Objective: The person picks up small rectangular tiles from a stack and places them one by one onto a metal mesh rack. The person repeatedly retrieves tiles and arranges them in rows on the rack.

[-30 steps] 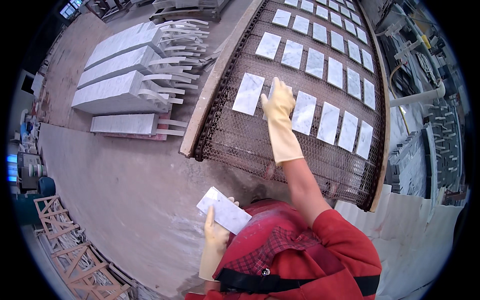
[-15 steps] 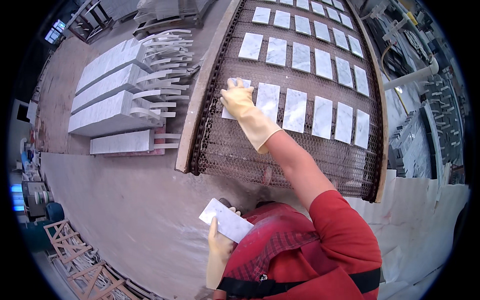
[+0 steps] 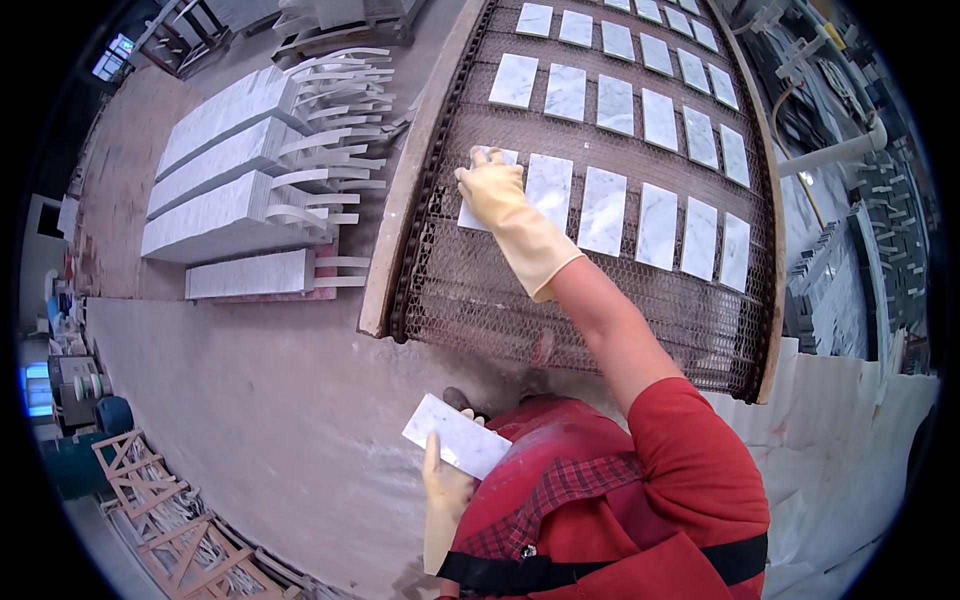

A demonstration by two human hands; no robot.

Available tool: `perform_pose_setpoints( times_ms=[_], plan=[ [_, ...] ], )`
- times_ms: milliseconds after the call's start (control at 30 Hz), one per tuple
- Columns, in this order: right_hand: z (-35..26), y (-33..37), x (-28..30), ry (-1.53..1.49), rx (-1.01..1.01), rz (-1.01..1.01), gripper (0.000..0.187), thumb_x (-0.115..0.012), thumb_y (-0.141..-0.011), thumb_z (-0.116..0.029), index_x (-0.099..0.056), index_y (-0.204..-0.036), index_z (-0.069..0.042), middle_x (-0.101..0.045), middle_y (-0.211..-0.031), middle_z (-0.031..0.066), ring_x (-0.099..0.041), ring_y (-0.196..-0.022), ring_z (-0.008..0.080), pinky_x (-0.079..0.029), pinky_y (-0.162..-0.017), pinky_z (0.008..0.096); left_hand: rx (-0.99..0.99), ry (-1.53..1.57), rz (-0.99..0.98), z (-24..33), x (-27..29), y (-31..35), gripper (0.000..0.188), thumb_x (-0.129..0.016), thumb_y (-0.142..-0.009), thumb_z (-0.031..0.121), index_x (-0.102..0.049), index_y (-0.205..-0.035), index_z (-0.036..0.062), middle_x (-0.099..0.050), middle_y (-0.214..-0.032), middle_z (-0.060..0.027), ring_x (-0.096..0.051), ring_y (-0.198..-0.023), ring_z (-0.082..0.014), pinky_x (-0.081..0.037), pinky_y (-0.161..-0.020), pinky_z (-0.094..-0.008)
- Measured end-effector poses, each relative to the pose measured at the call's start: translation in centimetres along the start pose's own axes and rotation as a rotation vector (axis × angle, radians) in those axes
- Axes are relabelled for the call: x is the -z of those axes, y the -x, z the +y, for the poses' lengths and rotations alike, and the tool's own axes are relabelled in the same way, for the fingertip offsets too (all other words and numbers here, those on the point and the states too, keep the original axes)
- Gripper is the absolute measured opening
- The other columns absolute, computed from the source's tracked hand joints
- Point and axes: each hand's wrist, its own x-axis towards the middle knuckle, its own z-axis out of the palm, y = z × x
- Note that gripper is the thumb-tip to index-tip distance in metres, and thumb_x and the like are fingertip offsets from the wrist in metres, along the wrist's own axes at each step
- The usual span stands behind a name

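Gloved in cream, I lean over a mesh conveyor (image 3: 470, 300), my right grip (image 3: 493, 190) resting on the leftmost tile (image 3: 469, 216) of the row closest to the near edge. The fingers spread across the white marbled face toward its far end; I cannot say whether they pinch the tile or merely press it. A second ago that grip was over the second tile (image 3: 549, 193) from the left, which now lies fully uncovered. I take the shift to mean that the handling of this row has reached its left end, with six tiles side by side from there to near the conveyor's right edge.

Low at my front, my left grip (image 3: 447, 490) is closed on a held tile (image 3: 455, 435), thumb on the upper face and fingertips showing past the far side; whether another tile lies beneath it, I cannot make out. That piece sits off the conveyor, short of its near edge and just beside my red apron (image 3: 540, 470).

Farther tiles lie in rows up the mesh. Beyond the wooden rail (image 3: 405, 200) along the left edge, marbled stacks (image 3: 215, 205) stand with pale strips jutting toward the conveyor.
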Motion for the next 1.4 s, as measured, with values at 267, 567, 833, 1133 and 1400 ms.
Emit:
perform_pose_setpoints(
  times_ms=[267, 567, 833, 1133, 1400],
  plan=[
    [-0.1, 0.3, 1.3, 0.046, 0.017, -0.081, 0.034, -0.064, -0.104, -0.033, -0.071, -0.137, -0.023, -0.049, -0.165, 0.0184, -0.048, -0.149, 0.0453, -0.049, -0.110, 0.0601, 0.026, -0.061, -0.017, 1.1, 2.0, 0.7, 0.064, -0.058, -0.107, 0.026, -0.039, -0.162, 0.0002, -0.056, -0.156, -0.0243, -0.056, -0.143, -0.0382, -0.043, -0.121, -0.0559],
    [-2.1, 14.0, 8.2, -0.455, 0.256, -0.352, 0.048, -0.066, -0.105, -0.041, -0.066, -0.141, -0.010, -0.069, -0.140, 0.0199, -0.066, -0.131, 0.0331, -0.053, -0.112, 0.0459, -0.077, -0.177, -0.094, 1.4, 2.4, -1.4, 0.065, -0.069, -0.103, 0.013, -0.041, -0.160, -0.0018, -0.058, -0.155, -0.0197, -0.057, -0.143, -0.0326, -0.043, -0.122, -0.0486],
    [-4.9, 29.4, 9.3, -1.475, -0.611, -0.897, 0.048, -0.081, -0.099, -0.024, -0.068, -0.136, 0.004, -0.076, -0.124, 0.0089, -0.072, -0.106, 0.0162, -0.057, -0.094, 0.0324, -0.048, -0.454, -0.067, 3.2, -4.0, -5.3, 0.062, -0.079, -0.101, 0.031, -0.055, -0.149, -0.0001, -0.068, -0.140, -0.0117, -0.068, -0.125, -0.0225, -0.056, -0.107, -0.0395],
    [-0.1, 31.5, 8.7, -1.765, -0.861, -0.573, 0.031, -0.075, -0.102, -0.019, -0.071, -0.125, 0.001, -0.077, -0.111, 0.0090, -0.075, -0.096, 0.0187, -0.061, -0.086, 0.0350, 0.007, -0.625, 0.094, 2.1, -9.4, -11.8, 0.038, -0.081, -0.099, 0.041, -0.071, -0.115, 0.0085, -0.077, -0.101, -0.0029, -0.071, -0.086, -0.0116, -0.058, -0.077, -0.0325],
    [1.8, 33.8, 7.7, -1.553, -0.818, -0.501, 0.024, -0.073, -0.103, -0.018, -0.071, -0.122, -0.002, -0.076, -0.101, 0.0063, -0.068, -0.078, 0.0130, -0.055, -0.068, 0.0309, -0.259, -1.202, 0.063, 4.9, -9.2, -17.1, 0.036, -0.073, -0.105, 0.030, -0.070, -0.129, 0.0030, -0.078, -0.107, -0.0074, -0.070, -0.094, -0.0149, -0.057, -0.085, -0.0338]
  ],
)
